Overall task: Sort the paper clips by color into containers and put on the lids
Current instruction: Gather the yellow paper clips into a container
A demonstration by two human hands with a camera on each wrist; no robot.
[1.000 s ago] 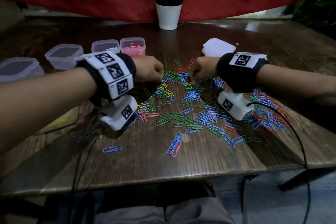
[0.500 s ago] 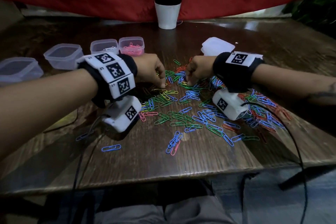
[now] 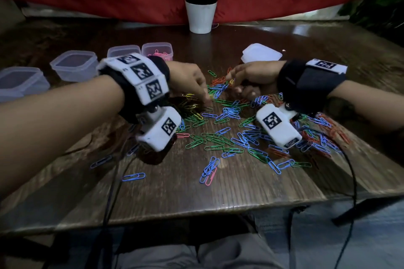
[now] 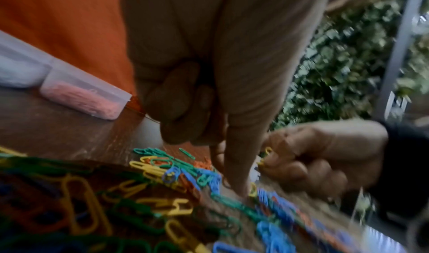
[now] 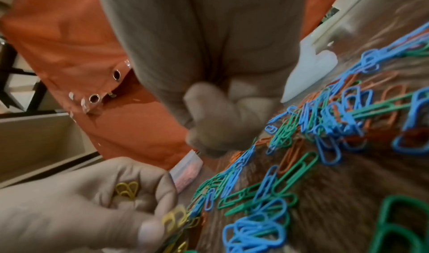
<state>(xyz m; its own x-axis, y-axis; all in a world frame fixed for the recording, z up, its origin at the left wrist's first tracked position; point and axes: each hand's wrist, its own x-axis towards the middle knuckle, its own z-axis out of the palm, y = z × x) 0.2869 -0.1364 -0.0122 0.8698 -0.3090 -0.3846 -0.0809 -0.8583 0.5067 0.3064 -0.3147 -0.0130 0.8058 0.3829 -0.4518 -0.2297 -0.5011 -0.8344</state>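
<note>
Your left hand [image 3: 188, 78] clutches yellow paper clips [image 5: 126, 189], forefinger pinning another; your right hand [image 3: 251, 76] pinches one yellow clip [image 4: 267, 154], gathering that colour.

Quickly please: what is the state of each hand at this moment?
Left hand: closed, fingers curled round several yellow paper clips.
Right hand: closed, pinching a yellow paper clip.
</note>
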